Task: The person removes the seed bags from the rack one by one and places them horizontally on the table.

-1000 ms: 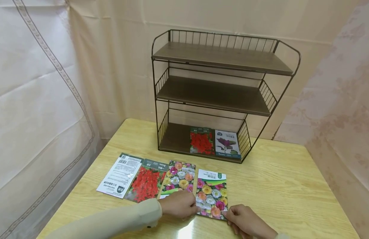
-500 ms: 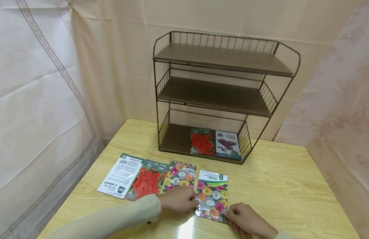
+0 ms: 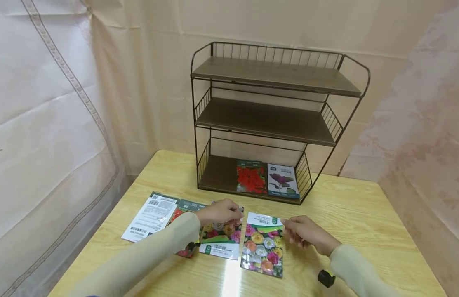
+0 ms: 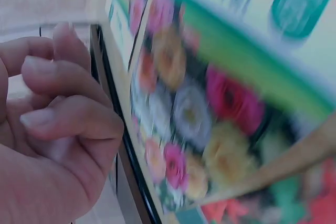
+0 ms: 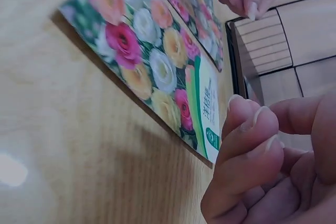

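Two seed packets with multicoloured rose-like blooms lie side by side on the table, a narrow gap between them. Over the far end of the left packet hovers my left hand, fingers loosely curled with nothing in them; the left wrist view shows these fingers bent beside the printed blooms. My right hand is at the far right corner of the right packet. In the right wrist view its fingers curl loosely right by that corner, holding nothing. A red-flower packet is partly hidden under my left sleeve.
A dark three-tier wire rack stands behind. Its bottom shelf bears another red-flower packet and a purple-leaf packet. At the row's left end, a packet lies white back side up. Curtains hang around the wooden table.
Both hands have moved away from the near end of the right flower packet toward the packets' far ends. The near part of the left flower packet is now uncovered; the packets stay put.
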Available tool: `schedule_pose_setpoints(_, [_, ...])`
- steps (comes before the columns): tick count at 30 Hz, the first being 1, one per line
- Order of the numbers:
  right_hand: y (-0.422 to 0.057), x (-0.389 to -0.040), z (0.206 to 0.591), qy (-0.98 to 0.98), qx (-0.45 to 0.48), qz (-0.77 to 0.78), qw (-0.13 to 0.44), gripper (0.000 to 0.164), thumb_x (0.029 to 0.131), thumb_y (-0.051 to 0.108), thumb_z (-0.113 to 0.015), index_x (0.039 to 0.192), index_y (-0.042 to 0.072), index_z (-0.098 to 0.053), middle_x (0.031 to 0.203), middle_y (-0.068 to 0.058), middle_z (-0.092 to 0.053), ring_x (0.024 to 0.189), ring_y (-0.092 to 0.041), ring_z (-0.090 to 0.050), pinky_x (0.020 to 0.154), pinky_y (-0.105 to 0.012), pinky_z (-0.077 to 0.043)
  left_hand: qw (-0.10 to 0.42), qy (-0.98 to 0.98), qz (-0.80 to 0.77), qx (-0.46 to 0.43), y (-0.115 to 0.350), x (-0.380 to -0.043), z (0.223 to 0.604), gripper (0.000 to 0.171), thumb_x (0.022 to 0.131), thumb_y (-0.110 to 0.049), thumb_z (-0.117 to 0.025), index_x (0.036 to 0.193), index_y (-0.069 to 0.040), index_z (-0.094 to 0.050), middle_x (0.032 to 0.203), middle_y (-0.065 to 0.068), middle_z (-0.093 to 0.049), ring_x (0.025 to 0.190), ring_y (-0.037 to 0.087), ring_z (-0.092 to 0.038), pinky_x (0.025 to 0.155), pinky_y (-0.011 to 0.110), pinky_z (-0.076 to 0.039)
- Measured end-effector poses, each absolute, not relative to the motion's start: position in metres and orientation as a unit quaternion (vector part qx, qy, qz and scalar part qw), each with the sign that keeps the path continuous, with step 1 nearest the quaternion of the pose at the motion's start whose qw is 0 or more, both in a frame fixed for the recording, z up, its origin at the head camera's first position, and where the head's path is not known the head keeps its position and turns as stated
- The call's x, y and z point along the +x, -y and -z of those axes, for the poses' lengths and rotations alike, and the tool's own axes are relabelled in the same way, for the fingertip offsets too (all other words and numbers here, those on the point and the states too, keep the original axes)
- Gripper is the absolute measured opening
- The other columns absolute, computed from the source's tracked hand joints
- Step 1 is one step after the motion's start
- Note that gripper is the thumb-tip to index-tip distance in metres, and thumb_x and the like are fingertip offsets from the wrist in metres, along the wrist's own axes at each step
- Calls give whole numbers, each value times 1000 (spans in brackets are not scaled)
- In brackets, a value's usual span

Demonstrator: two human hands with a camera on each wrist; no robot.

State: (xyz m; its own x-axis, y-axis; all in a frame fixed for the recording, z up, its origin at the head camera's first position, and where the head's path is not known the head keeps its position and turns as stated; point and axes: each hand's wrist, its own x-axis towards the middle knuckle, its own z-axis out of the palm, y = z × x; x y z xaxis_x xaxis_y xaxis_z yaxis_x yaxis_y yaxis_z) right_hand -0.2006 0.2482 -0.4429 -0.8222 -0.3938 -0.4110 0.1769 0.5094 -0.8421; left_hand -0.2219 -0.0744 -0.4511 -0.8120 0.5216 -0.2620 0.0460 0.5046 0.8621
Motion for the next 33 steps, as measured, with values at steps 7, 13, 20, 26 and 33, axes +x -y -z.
schedule_pose_setpoints(7, [-238,-226,452,-811,-57,508,284,46,110,37,-48,96,-3,-64,69,-3,-59,52,-9,-43,48,-24,-39,237,-828,-488,140,82,-252,458,36,108,-23,-56,94,7,-72,81,22,-69,49,14,-36,50,35,-34])
schedule_pose_setpoints(13, [-229,-248,454,-814,-37,517,260,44,109,37,-50,102,-4,-65,70,-6,-62,51,-9,-44,49,-24,-39,225,-818,-518,109,88,-268,463,35,108,-22,-56,99,7,-73,78,22,-69,52,17,-47,49,32,-38])
schedule_pose_setpoints(20, [-216,-264,451,-820,-18,515,248,48,108,42,-51,105,-3,-66,69,-3,-62,50,-8,-45,50,-25,-37,221,-792,-563,83,94,-281,463,35,109,-20,-54,107,13,-67,76,21,-66,57,25,-58,57,42,-55])
schedule_pose_setpoints(26, [-204,-275,452,-827,-16,510,237,48,108,42,-51,104,-2,-67,70,-2,-63,50,-8,-46,48,-24,-36,202,-804,-554,72,99,-288,464,34,109,-20,-53,107,11,-67,78,17,-66,58,22,-54,57,38,-52])
schedule_pose_setpoints(33, [-191,-288,452,-829,-16,513,224,45,109,40,-49,112,-2,-64,73,-4,-64,50,-8,-46,47,-23,-36,203,-789,-577,55,102,-296,465,33,110,-17,-52,111,13,-66,77,17,-64,49,17,-34,48,36,-32])
